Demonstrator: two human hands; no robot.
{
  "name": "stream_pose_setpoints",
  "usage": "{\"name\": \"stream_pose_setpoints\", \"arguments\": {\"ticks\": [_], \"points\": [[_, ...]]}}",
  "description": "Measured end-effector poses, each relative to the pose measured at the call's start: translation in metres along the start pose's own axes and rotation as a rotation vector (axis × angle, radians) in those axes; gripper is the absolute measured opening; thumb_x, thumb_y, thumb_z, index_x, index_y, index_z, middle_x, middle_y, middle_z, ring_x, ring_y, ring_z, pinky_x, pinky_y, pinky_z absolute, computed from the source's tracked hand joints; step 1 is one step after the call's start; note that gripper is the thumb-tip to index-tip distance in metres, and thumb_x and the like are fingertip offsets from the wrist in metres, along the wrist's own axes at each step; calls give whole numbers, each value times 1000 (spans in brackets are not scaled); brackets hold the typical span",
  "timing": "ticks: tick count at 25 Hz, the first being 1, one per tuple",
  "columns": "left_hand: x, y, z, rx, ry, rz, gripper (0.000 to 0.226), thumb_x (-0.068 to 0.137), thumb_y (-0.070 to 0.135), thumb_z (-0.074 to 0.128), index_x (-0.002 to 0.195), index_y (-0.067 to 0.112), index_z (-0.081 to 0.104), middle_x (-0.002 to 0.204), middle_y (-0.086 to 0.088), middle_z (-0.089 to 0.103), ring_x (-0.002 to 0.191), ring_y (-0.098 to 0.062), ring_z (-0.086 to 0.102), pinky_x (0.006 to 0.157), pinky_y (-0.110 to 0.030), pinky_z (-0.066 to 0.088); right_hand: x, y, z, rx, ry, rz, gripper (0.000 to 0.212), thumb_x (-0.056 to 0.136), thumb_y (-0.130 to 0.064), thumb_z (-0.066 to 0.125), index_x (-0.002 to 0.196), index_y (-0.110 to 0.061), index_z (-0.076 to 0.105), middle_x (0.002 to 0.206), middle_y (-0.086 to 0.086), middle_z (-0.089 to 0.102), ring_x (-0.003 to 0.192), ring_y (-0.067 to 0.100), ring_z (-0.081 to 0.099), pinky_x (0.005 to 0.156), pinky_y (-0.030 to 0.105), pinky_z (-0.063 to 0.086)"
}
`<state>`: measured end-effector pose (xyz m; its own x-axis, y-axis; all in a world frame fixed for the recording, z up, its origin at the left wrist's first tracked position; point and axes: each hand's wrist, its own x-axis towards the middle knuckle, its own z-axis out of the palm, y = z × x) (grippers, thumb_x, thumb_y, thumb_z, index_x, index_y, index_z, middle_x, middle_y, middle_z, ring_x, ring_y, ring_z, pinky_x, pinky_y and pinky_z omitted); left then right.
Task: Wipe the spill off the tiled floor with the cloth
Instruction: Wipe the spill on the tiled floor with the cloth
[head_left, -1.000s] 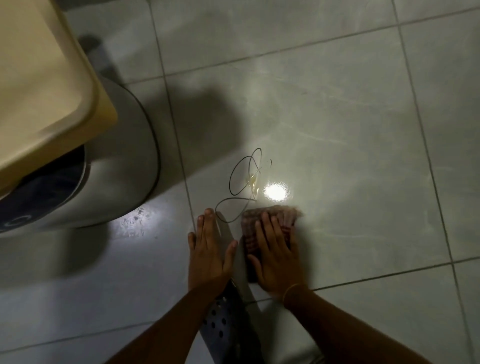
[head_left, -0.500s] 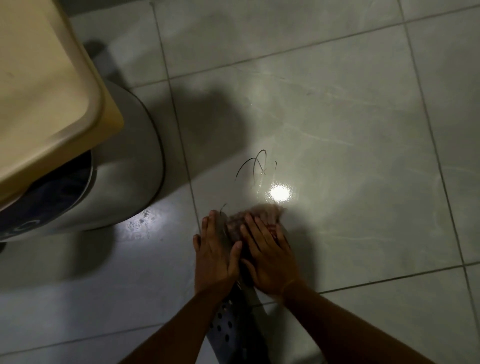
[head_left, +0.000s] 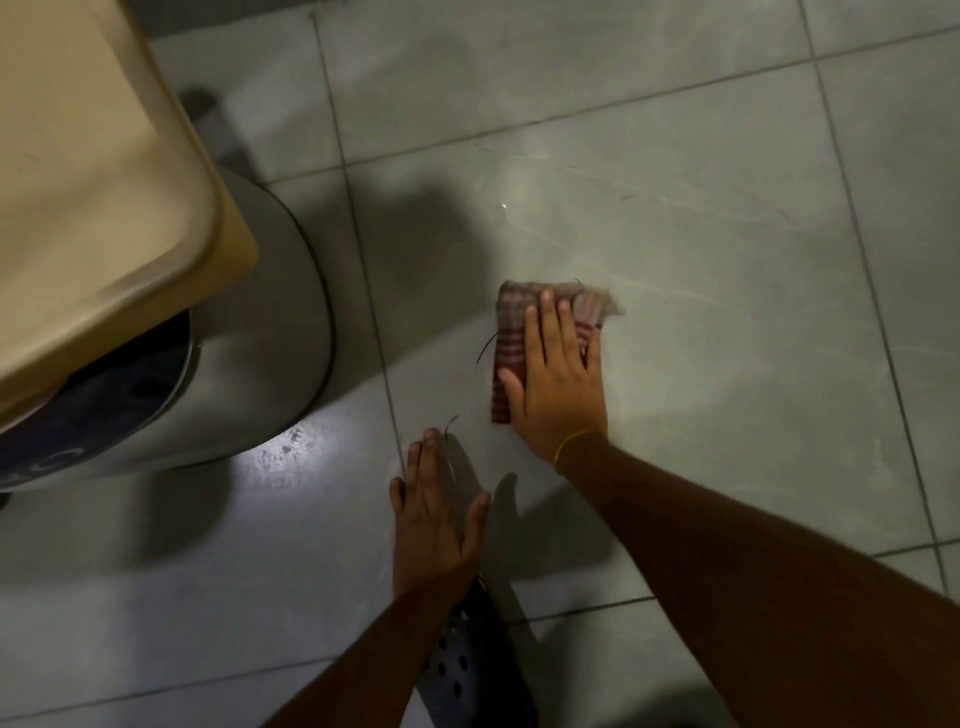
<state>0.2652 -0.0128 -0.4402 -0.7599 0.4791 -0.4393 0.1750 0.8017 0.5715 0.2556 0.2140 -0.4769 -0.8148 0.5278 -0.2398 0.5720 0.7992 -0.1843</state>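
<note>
A folded red-and-white striped cloth (head_left: 511, 325) lies flat on the grey tiled floor (head_left: 727, 260). My right hand (head_left: 558, 379) presses down on the cloth with its fingers spread over it. My left hand (head_left: 436, 514) rests flat on the floor nearer to me, palm down, fingers together, holding nothing. Only thin dark edges of the spill (head_left: 485, 351) show, beside the cloth's left side and just past my left fingertips. The tile beyond the cloth looks dull and streaked.
A round grey appliance (head_left: 249, 374) with a cream lid (head_left: 93, 197) stands at the left, close to my left hand. A dark perforated shoe (head_left: 467, 670) sits under my left wrist. Grout lines cross the floor.
My right hand has pushed the cloth forward and to the right over the looped outline of the spill, which is mostly gone. My left hand has stayed flat on the floor.
</note>
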Motion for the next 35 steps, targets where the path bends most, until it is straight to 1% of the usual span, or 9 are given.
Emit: {"name": "stream_pose_setpoints", "arguments": {"ticks": [8, 12, 15, 18, 20, 22, 25, 30, 35], "points": [[-1, 1, 2, 8, 6, 7, 87, 100, 71, 29, 169, 30, -5, 178, 13, -1, 164, -6, -7, 133, -43, -4, -198, 0, 39, 57, -177, -117, 86, 106, -60, 40, 174, -15, 9, 183, 11, 1, 170, 30, 1, 129, 64, 21], [-2, 1, 1, 12, 5, 13, 87, 101, 69, 29, 170, 27, -3, 179, 10, 0, 164, -8, -6, 133, -48, 1, -109, -23, 29, 60, -146, -210, 84, 107, -61, 38, 172, -17, 8, 182, 11, 4, 169, 32, 3, 134, 62, 6], [0, 5, -3, -70, 26, -14, 86, 102, 67, 35, 169, 27, 1, 178, 5, 14, 164, -15, 14, 132, -54, 10, -57, -50, 26, 70, -176, -280, 84, 108, -60, 38, 171, -22, -3, 183, 6, 0, 169, 30, 3, 134, 57, -2], [3, 11, -10, -186, 60, -78, 85, 98, 69, 42, 167, 35, 6, 169, 0, 35, 154, -25, 38, 122, -60, 35, -86, -47, 33, 97, -157, -377, 78, 110, -54, 43, 173, -23, 8, 183, 3, -3, 169, 27, -1, 135, 60, 6], [3, 17, -11, -208, 74, -136, 86, 95, 70, 44, 165, 43, 3, 167, -2, 35, 149, -33, 44, 115, -62, 44, -130, -27, 38, 123, -136, -440, 76, 109, -50, 44, 174, -23, 13, 183, 4, 2, 170, 27, 4, 135, 59, 9], [2, 24, -10, -196, 77, -161, 87, 96, 70, 44, 166, 44, 0, 173, 2, 25, 155, -35, 35, 118, -63, 40, -170, -1, 35, 62, -158, -432, 83, 105, -53, 47, 174, -21, 14, 183, 5, 5, 170, 27, 7, 130, 63, 19], [2, 29, -8, -192, 101, -134, 87, 99, 61, 46, 168, 34, 1, 176, 7, 15, 163, -21, 15, 127, -62, 25, -166, 46, 14, 21, -164, -322, 85, 103, -60, 47, 173, -20, 19, 183, 5, 6, 169, 28, 11, 125, 66, 29], [4, 24, -7, -176, 109, -105, 88, 101, 58, 48, 170, 29, 3, 177, 9, 12, 164, -18, 12, 130, -58, 17, 0, 49, -25, 1, -55, 79, 87, 104, -64, 30, 173, -15, 11, 182, 14, 8, 168, 37, 10, 132, 65, 15], [2, 18, -10, -188, 91, -96, 86, 99, 66, 43, 169, 33, 4, 176, 11, 15, 163, -17, 17, 128, -59, 23, 24, -23, -13, 6, -32, -155, 82, 104, -54, 38, 172, -13, 20, 182, 10, 14, 168, 35, 12, 133, 63, 15]]}}
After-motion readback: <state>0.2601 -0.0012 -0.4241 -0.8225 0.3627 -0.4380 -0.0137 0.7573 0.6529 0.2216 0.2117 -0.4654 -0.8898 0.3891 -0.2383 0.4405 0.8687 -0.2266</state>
